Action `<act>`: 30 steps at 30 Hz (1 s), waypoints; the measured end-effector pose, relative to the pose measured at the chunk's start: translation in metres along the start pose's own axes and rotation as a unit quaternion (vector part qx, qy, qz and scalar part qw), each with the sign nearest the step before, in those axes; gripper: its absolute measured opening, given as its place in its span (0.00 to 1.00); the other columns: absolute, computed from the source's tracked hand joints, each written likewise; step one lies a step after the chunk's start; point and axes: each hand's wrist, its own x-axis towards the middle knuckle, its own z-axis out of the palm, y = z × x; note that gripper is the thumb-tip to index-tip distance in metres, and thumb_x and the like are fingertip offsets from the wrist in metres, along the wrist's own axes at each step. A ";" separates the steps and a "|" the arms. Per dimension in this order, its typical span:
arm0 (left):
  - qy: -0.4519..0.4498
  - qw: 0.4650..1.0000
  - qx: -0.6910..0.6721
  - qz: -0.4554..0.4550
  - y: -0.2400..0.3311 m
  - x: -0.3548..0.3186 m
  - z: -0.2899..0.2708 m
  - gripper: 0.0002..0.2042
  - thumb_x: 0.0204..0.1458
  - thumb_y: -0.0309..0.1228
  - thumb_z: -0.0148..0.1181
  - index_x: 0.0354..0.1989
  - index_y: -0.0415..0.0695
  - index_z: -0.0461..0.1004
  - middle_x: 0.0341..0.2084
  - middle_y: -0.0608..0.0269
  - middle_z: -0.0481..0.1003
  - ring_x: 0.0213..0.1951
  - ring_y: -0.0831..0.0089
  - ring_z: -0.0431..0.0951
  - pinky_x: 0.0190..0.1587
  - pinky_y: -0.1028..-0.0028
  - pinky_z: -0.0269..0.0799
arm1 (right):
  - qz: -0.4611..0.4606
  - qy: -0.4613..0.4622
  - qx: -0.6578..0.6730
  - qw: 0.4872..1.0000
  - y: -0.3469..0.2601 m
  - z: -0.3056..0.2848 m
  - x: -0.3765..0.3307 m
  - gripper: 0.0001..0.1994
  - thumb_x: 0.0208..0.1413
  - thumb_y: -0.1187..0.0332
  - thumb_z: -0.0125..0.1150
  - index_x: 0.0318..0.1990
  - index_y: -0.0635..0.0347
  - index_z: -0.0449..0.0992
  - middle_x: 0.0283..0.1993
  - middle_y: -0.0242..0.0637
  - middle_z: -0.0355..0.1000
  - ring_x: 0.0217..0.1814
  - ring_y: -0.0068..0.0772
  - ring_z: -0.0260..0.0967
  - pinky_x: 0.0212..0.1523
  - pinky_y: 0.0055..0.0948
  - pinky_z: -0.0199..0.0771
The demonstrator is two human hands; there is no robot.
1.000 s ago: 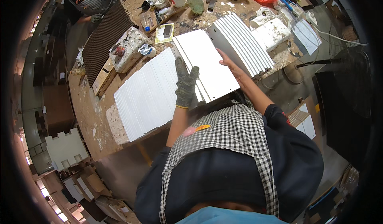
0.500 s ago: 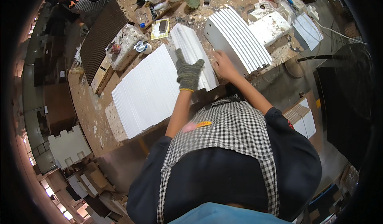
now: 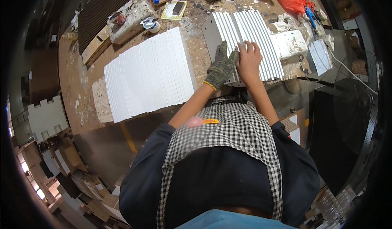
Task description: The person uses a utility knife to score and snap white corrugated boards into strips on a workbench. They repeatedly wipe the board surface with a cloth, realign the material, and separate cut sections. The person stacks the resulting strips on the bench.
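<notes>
My left hand (image 3: pixel 221 67), in a grey-green knit glove with a yellow cuff, spans a group of white boards (image 3: pixel 221 26) standing on edge, its fingers on their left and its thumb over their top edges. My bare right hand (image 3: pixel 249 63) is close beside it, fingers bent and apart, resting on the top edges of the neighbouring white boards (image 3: pixel 258 33). A narrow gap shows between the two groups beyond my fingers. Small dark holes mark the outer board's face. To the left stands a wider stack of white boards (image 3: pixel 149 76), untouched.
Left of the stacks are a paint-crusted block (image 3: pixel 132 19), a small cup (image 3: pixel 152 25) and dark brown boards (image 3: pixel 104 15). A white-topped block (image 3: pixel 289 44), paper sheet (image 3: pixel 320 57) and red bag (image 3: pixel 289 0) lie right. The worktable (image 3: pixel 79 102) is paint-spotted; a fan (image 3: pixel 355 102) stands beyond its right edge.
The group of white boards under my left hand has moved right, from between the stacks to against the right stack. My right hand has moved up onto that stack's top edges. The view has shifted.
</notes>
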 end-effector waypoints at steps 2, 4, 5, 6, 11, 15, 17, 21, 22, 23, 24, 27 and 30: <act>0.065 0.986 -0.156 0.008 -0.002 -0.016 -0.018 0.25 0.70 0.32 0.49 0.73 0.35 0.60 0.73 0.44 0.59 0.74 0.52 0.59 0.76 0.60 0.53 | -0.010 0.046 0.043 0.998 -0.009 0.002 0.008 0.21 0.56 0.73 0.65 0.59 0.60 0.77 0.64 0.51 0.68 0.70 0.56 0.60 0.65 0.53 0.62; 0.132 0.949 -0.265 0.106 -0.014 -0.045 -0.054 0.24 0.69 0.28 0.51 0.72 0.35 0.61 0.69 0.46 0.65 0.71 0.56 0.63 0.74 0.62 0.57 | -0.068 0.029 0.187 0.980 -0.031 0.013 0.016 0.19 0.60 0.69 0.66 0.59 0.60 0.77 0.62 0.56 0.68 0.67 0.61 0.63 0.64 0.55 0.66; 0.185 0.951 -0.209 0.134 -0.020 -0.059 -0.072 0.24 0.68 0.25 0.52 0.72 0.35 0.61 0.67 0.47 0.67 0.70 0.58 0.65 0.74 0.63 0.58 | -0.074 -0.037 0.240 0.967 -0.048 0.023 0.019 0.21 0.60 0.67 0.66 0.61 0.59 0.75 0.64 0.58 0.67 0.68 0.63 0.62 0.65 0.56 0.65; 0.247 0.956 -0.106 0.122 -0.027 -0.073 -0.090 0.24 0.66 0.23 0.53 0.71 0.35 0.62 0.65 0.49 0.70 0.69 0.61 0.67 0.73 0.65 0.59 | -0.093 -0.082 0.296 0.947 -0.068 0.035 0.019 0.24 0.60 0.65 0.67 0.63 0.59 0.74 0.66 0.61 0.65 0.69 0.66 0.61 0.67 0.57 0.64; 0.329 0.940 0.002 0.087 -0.057 -0.119 -0.125 0.22 0.69 0.31 0.51 0.69 0.36 0.65 0.67 0.49 0.68 0.71 0.56 0.65 0.75 0.58 0.56 | -0.117 -0.203 0.240 0.942 -0.154 0.098 0.008 0.56 0.49 0.51 0.77 0.80 0.45 0.45 0.78 0.77 0.33 0.76 0.82 0.49 0.72 0.61 0.60; 0.313 0.947 0.057 0.046 -0.064 -0.136 -0.122 0.21 0.68 0.31 0.54 0.67 0.38 0.69 0.65 0.48 0.71 0.70 0.52 0.66 0.73 0.58 0.59 | -0.089 -0.186 0.274 0.939 -0.140 0.107 0.007 0.62 0.40 0.48 0.83 0.80 0.47 0.45 0.79 0.75 0.31 0.76 0.84 0.48 0.72 0.59 0.64; 0.327 0.940 0.077 0.056 -0.064 -0.140 -0.122 0.20 0.67 0.30 0.55 0.65 0.39 0.71 0.64 0.49 0.72 0.70 0.52 0.67 0.72 0.58 0.61 | -0.050 -0.219 0.273 0.936 -0.122 0.102 0.010 0.66 0.35 0.44 0.84 0.79 0.56 0.46 0.77 0.78 0.33 0.77 0.84 0.47 0.73 0.58 0.63; 0.330 0.939 0.066 0.065 -0.063 -0.140 -0.125 0.19 0.65 0.29 0.56 0.64 0.40 0.73 0.62 0.50 0.74 0.69 0.51 0.68 0.72 0.57 0.62 | -0.008 -0.236 0.243 0.941 -0.111 0.089 0.012 0.71 0.30 0.37 0.84 0.79 0.61 0.47 0.74 0.82 0.41 0.75 0.85 0.49 0.70 0.58 0.65; 0.331 0.939 0.066 0.072 -0.063 -0.140 -0.125 0.19 0.65 0.29 0.57 0.64 0.40 0.73 0.62 0.50 0.74 0.68 0.51 0.68 0.72 0.57 0.62 | 0.009 -0.253 0.229 0.940 -0.113 0.087 0.013 0.71 0.30 0.36 0.83 0.79 0.61 0.47 0.73 0.82 0.42 0.75 0.85 0.50 0.70 0.58 0.66; 0.334 0.938 0.063 0.072 -0.063 -0.140 -0.125 0.19 0.65 0.29 0.57 0.64 0.40 0.73 0.62 0.50 0.74 0.68 0.51 0.68 0.72 0.57 0.62 | -0.005 -0.262 0.201 0.944 -0.116 0.085 0.014 0.70 0.33 0.33 0.80 0.79 0.62 0.46 0.71 0.86 0.44 0.72 0.85 0.56 0.64 0.56 0.72; 0.336 0.937 0.063 0.076 -0.064 -0.140 -0.125 0.19 0.65 0.29 0.57 0.63 0.40 0.73 0.62 0.50 0.74 0.68 0.51 0.68 0.72 0.57 0.62 | 0.010 -0.283 0.179 0.942 -0.120 0.083 0.016 0.69 0.34 0.33 0.79 0.79 0.62 0.46 0.70 0.87 0.44 0.70 0.84 0.58 0.62 0.55 0.74; 0.344 0.934 0.057 0.079 -0.066 -0.140 -0.123 0.18 0.65 0.29 0.57 0.62 0.40 0.74 0.61 0.50 0.75 0.68 0.51 0.69 0.72 0.57 0.61 | 0.016 -0.310 0.094 0.946 -0.132 0.080 0.020 0.66 0.40 0.34 0.74 0.80 0.62 0.43 0.66 0.89 0.49 0.62 0.77 0.67 0.54 0.49 0.78; 0.341 0.934 0.069 0.084 -0.067 -0.138 -0.121 0.17 0.66 0.30 0.56 0.61 0.40 0.74 0.61 0.50 0.75 0.68 0.52 0.69 0.73 0.56 0.61 | -0.005 -0.287 0.033 0.957 -0.149 0.081 0.019 0.65 0.41 0.36 0.75 0.80 0.61 0.43 0.64 0.84 0.54 0.59 0.76 0.69 0.54 0.52 0.78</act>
